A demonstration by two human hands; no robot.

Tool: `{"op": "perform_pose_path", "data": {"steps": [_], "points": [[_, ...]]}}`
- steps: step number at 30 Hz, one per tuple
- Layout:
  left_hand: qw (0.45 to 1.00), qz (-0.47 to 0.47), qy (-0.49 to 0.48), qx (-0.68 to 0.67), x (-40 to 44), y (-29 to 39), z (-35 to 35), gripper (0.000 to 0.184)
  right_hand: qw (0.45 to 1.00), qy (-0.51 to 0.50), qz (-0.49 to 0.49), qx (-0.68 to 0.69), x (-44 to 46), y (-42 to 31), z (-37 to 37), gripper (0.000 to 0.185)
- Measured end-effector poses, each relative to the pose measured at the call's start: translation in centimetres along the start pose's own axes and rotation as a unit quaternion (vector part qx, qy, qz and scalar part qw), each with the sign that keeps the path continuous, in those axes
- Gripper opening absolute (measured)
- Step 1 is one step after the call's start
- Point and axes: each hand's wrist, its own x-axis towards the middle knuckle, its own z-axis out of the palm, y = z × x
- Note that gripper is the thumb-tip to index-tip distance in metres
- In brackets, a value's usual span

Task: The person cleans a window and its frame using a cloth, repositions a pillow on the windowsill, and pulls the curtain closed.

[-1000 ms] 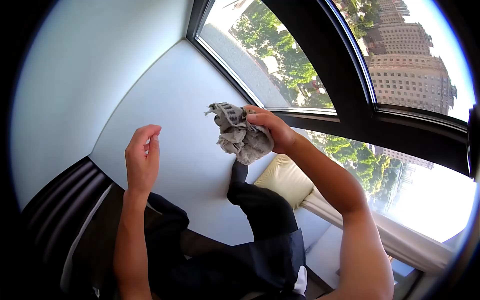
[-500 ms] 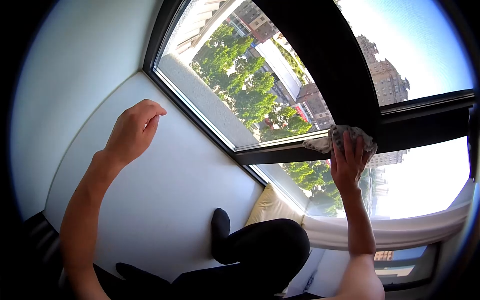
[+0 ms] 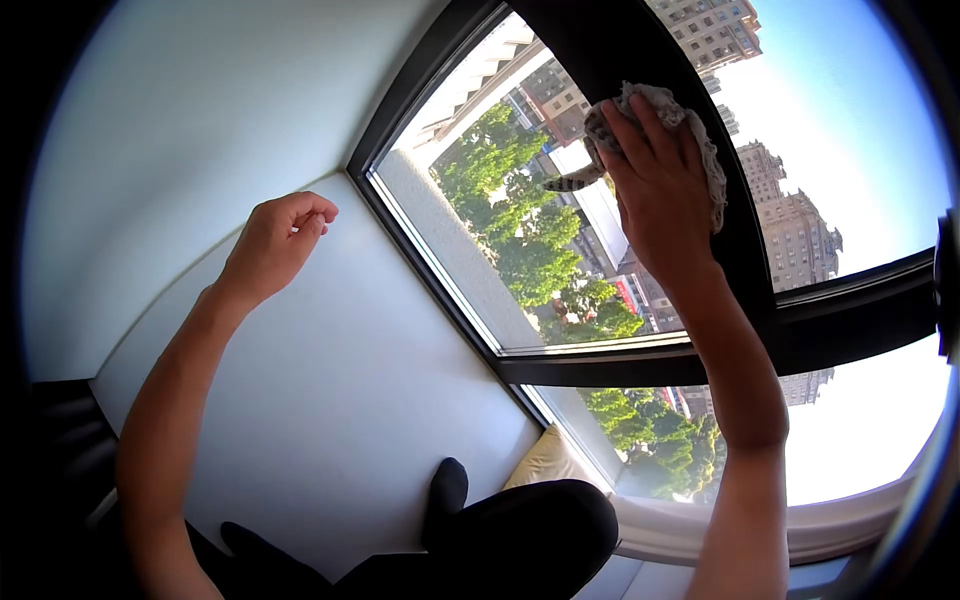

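Note:
A crumpled grey cloth lies pressed against the wide black window frame, under my right hand. The fingers of that hand are spread over the cloth, and a dark-striped corner of it hangs out to the left over the glass. My left hand hovers at the left above the pale surface, its fingers curled in. Nothing shows between those fingers.
Below are my black-clad legs on the pale surface. A cream cushion sits in the corner by the lower window, with a white curtain beside it. Trees and buildings show through the glass.
My right hand has carried the cloth from in front of me to the window frame, then up along it. My left hand stays curled. The view has shifted towards the window.

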Motion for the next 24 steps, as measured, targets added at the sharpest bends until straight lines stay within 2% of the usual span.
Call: {"op": "perform_pose_path", "data": {"steps": [2,4,8,10,14,19,21,24], "points": [[1.0,0.016,0.005,0.014,0.4,0.4,-0.1,0.019,0.999,0.037,-0.037,-0.006,4.8,0.5,1.7,0.018],[0.999,0.035,-0.002,0.032,0.6,0.7,-0.2,0.02,0.995,0.058,-0.063,-0.047,9.4,0.7,3.6,0.029],[0.996,0.079,-0.007,0.052,0.3,0.4,-0.6,0.016,0.989,0.09,-0.084,-0.086,17.5,0.6,6.3,0.027],[0.994,0.085,-0.006,0.073,0.0,0.1,-1.0,0.016,0.987,0.109,-0.09,-0.076,20.0,0.2,6.7,0.032],[0.99,0.089,-0.01,0.11,-0.6,-1.0,-1.3,0.016,0.983,0.142,-0.103,-0.049,20.4,-0.8,6.3,0.029],[0.983,0.098,-0.033,0.152,-1.2,-1.3,-1.0,0.016,0.982,0.136,-0.11,-0.067,17.8,-1.2,7.8,0.024],[0.977,0.083,-0.084,0.18,-1.6,-0.2,-1.2,0.016,0.983,0.072,-0.106,-0.13,15.6,-1.5,9.6,0.031],[0.964,0.065,-0.132,0.221,-1.8,0.5,-1.4,0.016,0.992,0.033,-0.096,-0.077,10.5,-2.7,10.7,0.032]]}}
